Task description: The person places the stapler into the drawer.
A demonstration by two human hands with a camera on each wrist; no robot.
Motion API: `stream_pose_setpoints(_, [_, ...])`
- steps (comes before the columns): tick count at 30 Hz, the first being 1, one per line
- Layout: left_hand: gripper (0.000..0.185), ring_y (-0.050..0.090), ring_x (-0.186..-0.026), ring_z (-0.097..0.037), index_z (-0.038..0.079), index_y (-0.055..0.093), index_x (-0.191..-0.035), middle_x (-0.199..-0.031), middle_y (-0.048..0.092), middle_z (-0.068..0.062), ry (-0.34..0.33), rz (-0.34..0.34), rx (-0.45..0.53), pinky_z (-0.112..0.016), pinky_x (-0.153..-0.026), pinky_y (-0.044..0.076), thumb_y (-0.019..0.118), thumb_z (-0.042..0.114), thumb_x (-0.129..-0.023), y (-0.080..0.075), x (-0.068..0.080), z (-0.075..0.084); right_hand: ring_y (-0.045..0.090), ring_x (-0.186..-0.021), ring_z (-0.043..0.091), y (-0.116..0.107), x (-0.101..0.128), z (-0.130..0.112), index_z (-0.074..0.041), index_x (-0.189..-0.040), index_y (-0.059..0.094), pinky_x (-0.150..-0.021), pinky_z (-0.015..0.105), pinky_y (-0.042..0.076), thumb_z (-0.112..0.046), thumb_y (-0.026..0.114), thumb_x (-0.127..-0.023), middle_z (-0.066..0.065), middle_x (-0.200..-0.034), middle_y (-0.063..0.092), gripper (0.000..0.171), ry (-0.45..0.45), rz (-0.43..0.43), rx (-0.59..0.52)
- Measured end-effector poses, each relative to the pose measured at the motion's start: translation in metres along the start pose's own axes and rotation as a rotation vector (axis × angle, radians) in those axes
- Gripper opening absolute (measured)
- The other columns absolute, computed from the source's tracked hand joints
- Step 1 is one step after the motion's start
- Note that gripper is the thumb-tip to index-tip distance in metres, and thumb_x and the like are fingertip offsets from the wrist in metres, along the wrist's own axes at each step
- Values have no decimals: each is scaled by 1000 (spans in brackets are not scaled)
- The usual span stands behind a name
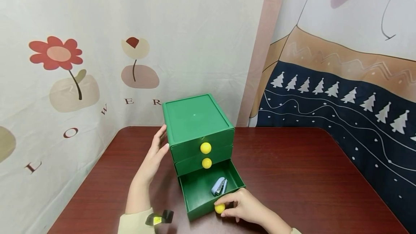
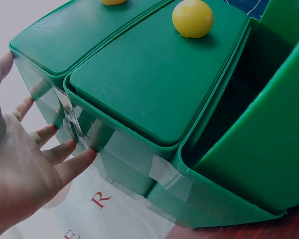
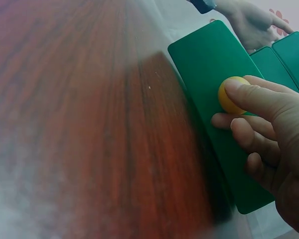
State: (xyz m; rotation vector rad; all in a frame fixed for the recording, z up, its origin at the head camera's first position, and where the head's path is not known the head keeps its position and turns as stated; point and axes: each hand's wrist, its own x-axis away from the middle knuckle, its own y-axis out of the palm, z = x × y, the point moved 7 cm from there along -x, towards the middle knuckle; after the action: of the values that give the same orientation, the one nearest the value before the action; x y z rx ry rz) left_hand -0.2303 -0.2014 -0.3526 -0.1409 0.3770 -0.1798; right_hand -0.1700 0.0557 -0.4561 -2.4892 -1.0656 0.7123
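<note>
A green drawer cabinet (image 1: 198,118) with yellow ball knobs stands on the table. Its bottom drawer (image 1: 198,194) is pulled out, and a light blue stapler (image 1: 219,186) lies inside near the front wall. The two upper drawers are closed. My right hand (image 1: 243,205) pinches the bottom drawer's yellow knob (image 3: 230,94) between thumb and fingers. On the cabinet's left side, my left hand (image 1: 152,158) rests with fingers spread; in the left wrist view its straight fingertips (image 2: 89,154) touch the taped side wall.
The dark red wooden table (image 1: 292,169) extends on both sides of the cabinet. Behind it hangs a pale cloth (image 1: 201,39) printed with flowers and letters. A navy cloth with white trees (image 1: 325,100) hangs at the right.
</note>
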Motion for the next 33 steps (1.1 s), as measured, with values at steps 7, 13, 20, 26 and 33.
stream_pose_setpoints(7, [57,8,-141,-29,18,11,-154,-155,11,-6,-2,2,8,-58,-106,11,38,16,-104,-1,1,0,49,-39,-2,-2,-12,4,-10,-109,72,-38,21,44,-11,73,-85,-1,-99,70,24,44,18,-41])
stream_pose_setpoints(13, [57,8,-141,-30,18,11,-154,-155,12,-6,-6,5,2,-58,-105,11,39,16,-104,-1,2,-1,49,-38,1,-7,-28,8,-8,-109,72,-38,23,45,-11,73,-84,2,-98,70,24,58,53,-28])
stream_pose_setpoints(20, [57,8,-141,-30,18,11,-154,-155,12,-7,-4,6,-9,-58,-106,11,38,16,-104,-1,1,-1,49,-39,3,-12,-44,15,-10,-110,72,-39,24,46,-11,73,-85,2,-91,69,25,98,92,19])
stream_pose_setpoints(26, [57,8,-141,-29,19,12,-154,-155,12,-6,-4,7,-13,-59,-105,11,39,16,-104,-1,1,-1,50,-39,6,-16,-54,20,-10,-110,72,-40,25,46,-10,73,-85,1,-90,68,26,110,129,48])
stream_pose_setpoints(33, [57,8,-141,-28,20,12,-154,-155,11,-4,-8,6,-16,-59,-105,10,39,17,-104,-1,0,0,50,-40,3,-15,-62,29,-12,-110,72,-41,26,47,-9,73,-84,0,-90,69,26,136,153,70])
